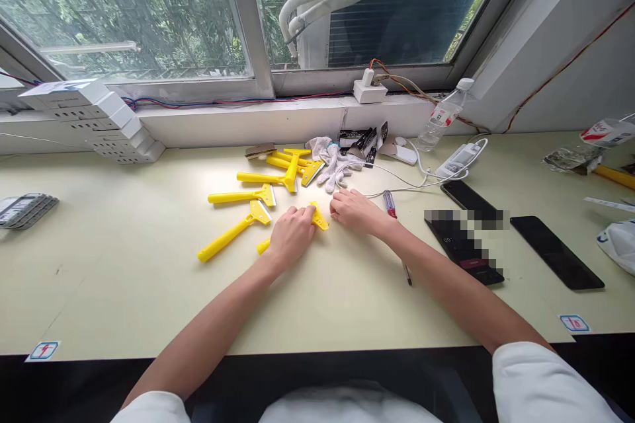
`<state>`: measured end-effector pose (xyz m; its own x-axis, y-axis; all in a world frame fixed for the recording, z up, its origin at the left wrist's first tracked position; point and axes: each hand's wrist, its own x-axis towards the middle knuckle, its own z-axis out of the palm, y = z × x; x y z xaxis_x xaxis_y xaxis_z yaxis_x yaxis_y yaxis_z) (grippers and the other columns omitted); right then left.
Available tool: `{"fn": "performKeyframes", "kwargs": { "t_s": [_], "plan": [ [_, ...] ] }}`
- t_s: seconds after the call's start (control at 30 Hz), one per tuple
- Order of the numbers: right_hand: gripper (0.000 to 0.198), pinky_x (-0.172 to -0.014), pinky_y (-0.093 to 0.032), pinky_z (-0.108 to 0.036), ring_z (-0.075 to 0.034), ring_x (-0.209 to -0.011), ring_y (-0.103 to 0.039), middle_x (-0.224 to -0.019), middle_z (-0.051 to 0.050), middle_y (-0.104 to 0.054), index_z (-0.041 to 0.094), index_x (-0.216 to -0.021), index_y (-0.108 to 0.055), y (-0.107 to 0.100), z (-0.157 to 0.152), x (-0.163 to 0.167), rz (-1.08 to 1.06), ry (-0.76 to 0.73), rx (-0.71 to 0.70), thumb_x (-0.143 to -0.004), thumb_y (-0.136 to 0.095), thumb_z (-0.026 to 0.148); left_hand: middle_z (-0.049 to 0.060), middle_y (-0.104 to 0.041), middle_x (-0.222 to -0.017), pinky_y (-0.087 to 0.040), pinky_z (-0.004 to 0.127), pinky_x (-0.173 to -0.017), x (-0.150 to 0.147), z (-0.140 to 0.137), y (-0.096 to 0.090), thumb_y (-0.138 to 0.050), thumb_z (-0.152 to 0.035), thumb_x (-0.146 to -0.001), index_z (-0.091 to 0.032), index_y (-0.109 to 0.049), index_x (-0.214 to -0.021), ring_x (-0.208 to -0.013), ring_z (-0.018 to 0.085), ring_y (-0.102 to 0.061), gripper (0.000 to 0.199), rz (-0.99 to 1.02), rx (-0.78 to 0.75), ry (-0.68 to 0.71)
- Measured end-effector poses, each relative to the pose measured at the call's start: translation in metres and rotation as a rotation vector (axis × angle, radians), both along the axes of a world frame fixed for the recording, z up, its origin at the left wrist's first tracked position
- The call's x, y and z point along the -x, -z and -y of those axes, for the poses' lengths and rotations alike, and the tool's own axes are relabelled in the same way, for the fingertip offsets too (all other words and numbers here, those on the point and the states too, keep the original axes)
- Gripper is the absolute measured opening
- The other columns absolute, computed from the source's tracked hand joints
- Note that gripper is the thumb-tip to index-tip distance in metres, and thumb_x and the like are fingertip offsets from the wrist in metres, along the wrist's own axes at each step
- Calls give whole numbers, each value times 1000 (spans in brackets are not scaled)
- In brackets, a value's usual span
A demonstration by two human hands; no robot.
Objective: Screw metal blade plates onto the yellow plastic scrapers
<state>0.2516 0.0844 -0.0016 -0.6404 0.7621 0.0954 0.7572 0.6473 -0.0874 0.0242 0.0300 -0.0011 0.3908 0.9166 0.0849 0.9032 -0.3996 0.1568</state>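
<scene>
My left hand [292, 236] is closed around a yellow scraper [320, 217], whose head sticks out past the fingers and whose handle end shows behind the wrist. Just right of that head, my right hand [358, 210] rests low over the table with its fingers curled together. Whatever the right fingertips pinch is too small or hidden to name. Several other yellow scrapers [228, 238] lie left of and beyond my left hand, some overlapping. Close to my right forearm is a screwdriver [389, 203], its shaft partly covered by the arm.
Behind the hands lie white work gloves [331, 160], a brush [259, 151] and black packets [364, 140]. A power strip [460, 160] with white cable, a plastic bottle [445, 115] and several phones [556, 251] occupy the right. White boxes [106, 122] are stacked at back left.
</scene>
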Motion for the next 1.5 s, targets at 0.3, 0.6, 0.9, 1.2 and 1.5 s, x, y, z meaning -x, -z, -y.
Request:
{"fn": "performKeyframes", "kwargs": {
  "t_s": [0.3,0.6,0.9,1.2,1.5],
  "plan": [
    [22,-93,-46,-43,-33,-111,-62,-116,-19,-73,13,-111,-72,4,8,-46,-6,226,-89,-106,-51,19,12,-75,-121,-52,36,-91,-19,-14,6,-53,-13,-100,-20,-60,-134,-112,28,-69,35,24,17,29],
    [33,-111,-49,-45,-29,-125,-63,-134,-11,-73,23,-135,-72,21,32,-27,-205,122,-18,-106,-58,29,12,-72,-131,-52,37,-99,-25,-11,-2,-60,-16,-101,-22,-55,-145,-120,29,-67,45,129,-17,4],
    [29,-96,-52,-43,-30,-117,-65,-121,-13,-78,20,-117,-81,20,30,-40,-181,318,-48,-107,-55,29,19,-62,-135,-58,35,-89,-13,13,-12,-57,-23,-107,-15,-64,-124,-113,28,-68,20,-109,117,-173],
    [35,-99,-50,-42,-31,-121,-64,-127,-14,-74,19,-129,-71,-5,39,-56,-229,514,-144,-109,-48,36,21,-65,-123,-53,43,-99,14,9,-22,-44,-18,-106,-12,-69,-125,-120,33,-59,31,-134,-104,-45],
    [39,-84,-49,-44,-39,-106,-70,-106,-20,-75,18,-98,-69,-11,33,-97,-155,999,258,-81,-76,53,21,-63,-136,-53,49,-95,110,8,0,-44,-30,-105,-15,-58,-140,-122,38,-59,40,-224,-27,-355]
  ]
}}
